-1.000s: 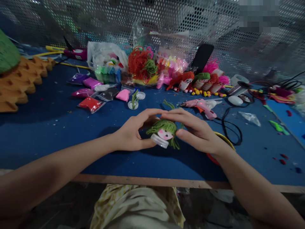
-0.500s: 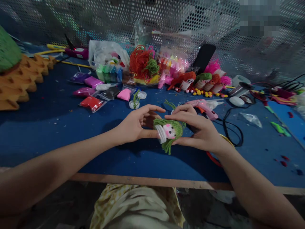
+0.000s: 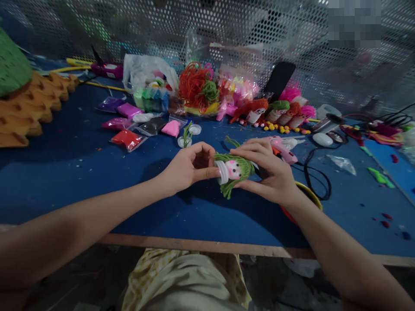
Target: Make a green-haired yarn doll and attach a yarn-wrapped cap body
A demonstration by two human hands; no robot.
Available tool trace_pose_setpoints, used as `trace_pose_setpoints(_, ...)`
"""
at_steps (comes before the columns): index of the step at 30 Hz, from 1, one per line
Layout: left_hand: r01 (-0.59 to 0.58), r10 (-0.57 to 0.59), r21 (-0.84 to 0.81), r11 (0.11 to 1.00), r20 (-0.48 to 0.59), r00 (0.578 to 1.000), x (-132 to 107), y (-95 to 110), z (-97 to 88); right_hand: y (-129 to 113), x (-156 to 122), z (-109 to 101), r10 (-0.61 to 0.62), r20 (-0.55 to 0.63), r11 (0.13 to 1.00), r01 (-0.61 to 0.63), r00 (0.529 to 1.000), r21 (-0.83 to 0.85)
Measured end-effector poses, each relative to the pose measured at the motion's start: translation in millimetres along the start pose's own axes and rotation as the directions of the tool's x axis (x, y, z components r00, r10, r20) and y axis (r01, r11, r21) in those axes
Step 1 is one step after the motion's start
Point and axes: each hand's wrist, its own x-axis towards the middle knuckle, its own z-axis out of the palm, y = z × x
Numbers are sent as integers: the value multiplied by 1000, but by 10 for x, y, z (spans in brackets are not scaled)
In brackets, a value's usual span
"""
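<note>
A small doll with green yarn hair, a white face, dark eyes and pink cheeks is held sideways between my two hands, above the blue table. At its neck end is a white ringed plastic piece. My left hand pinches this white end between thumb and fingers. My right hand is closed around the head end, with the thumb below and the fingers above the green hair. Past the right fingers a strand of green yarn shows. Part of the doll's back is hidden by the fingers.
A pink glue gun lies behind my right hand, near a black cable. Several finished dolls stand at the back beside orange yarn. Clay packets and small clear lids lie left. A yellow-rimmed container sits under my right wrist.
The doll has shifted slightly right and up in view. My left fingers have curled in closer to the white end, and my right fingers lie further over the hair.
</note>
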Motion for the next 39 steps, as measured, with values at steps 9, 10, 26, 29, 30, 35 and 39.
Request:
trace_pose_setpoints(9,40,-40,-25,999,36,999,-4,-27,-8,27,15,6,-17,63,1000,18,998,-14)
trace_pose_setpoints(10,42,-41,-26,999,41,998,-5,-29,-9,24,18,8,-24,68,1000,24,997,-5)
trace_pose_setpoints(26,48,-49,14,999,51,998,-9,-55,-18,10,18,16,22,89,998,-27,996,59)
trace_pose_setpoints(29,43,-44,8,999,52,998,-9,-51,-13,8,22,22,-9,75,998,5,997,60)
trace_pose_setpoints(30,41,-41,0,999,56,998,-9,-51,-13,8,23,24,-20,71,998,16,997,59)
trace_pose_setpoints(35,60,-56,-59,996,58,997,-5,-66,-18,8,28,35,-55,55,997,51,997,63)
trace_pose_setpoints(39,74,-70,-89,993,46,996,-3,-76,-19,-2,30,33,-63,56,996,59,996,61)
